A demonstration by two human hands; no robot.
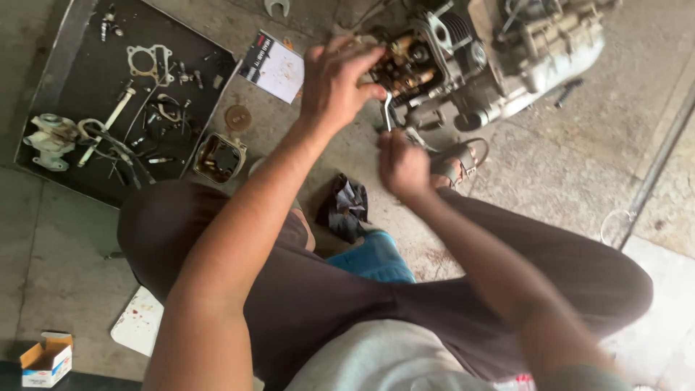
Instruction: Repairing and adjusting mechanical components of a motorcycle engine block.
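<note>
A small grey engine [507, 51] lies on the concrete floor at the top, its open cylinder head [405, 65] showing oily brass-coloured parts. My left hand [337, 83] rests against the open head with fingers spread. My right hand [402, 165] sits just below the engine, closed around the handle of a metal tool [388, 110] that reaches up into the head. Both arms stretch out over my knees in dark trousers.
A black tray [72, 36] at the left holds a gasket [148, 61], a white part [51, 141], bolts and wires. Beside it lie a small metal cover [217, 157], a white card [275, 69], a dark rag [346, 206], a wrench [276, 7] and a small box [45, 360].
</note>
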